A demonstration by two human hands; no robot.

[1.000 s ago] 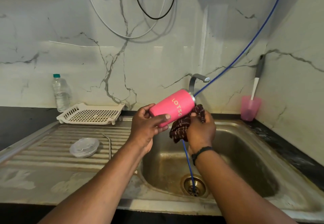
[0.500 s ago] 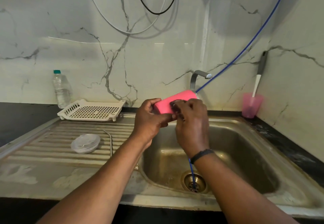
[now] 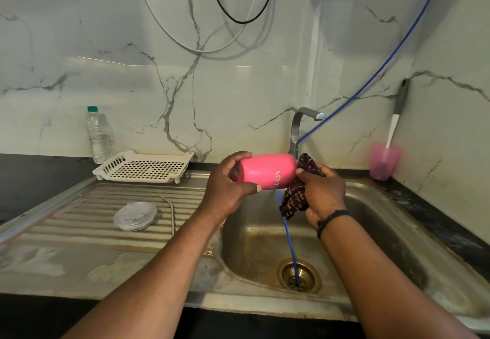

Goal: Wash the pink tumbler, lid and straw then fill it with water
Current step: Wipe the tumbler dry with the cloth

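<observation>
The pink tumbler lies sideways in the air above the sink, its base toward the left. My left hand grips it round the base end. My right hand holds a dark patterned cloth against the tumbler's right end, near its mouth. The clear lid lies flat on the ribbed drainboard, with the metal straw beside it on the right.
A tap rises behind the tumbler. A blue hose runs down the wall into the sink drain. A white drying rack and water bottle stand at the back left. A pink cup with a brush sits at the back right.
My right hand has slid with the cloth from the tumbler's body to its right end. My left hand has turned the tumbler, so the lettering now faces me.
</observation>
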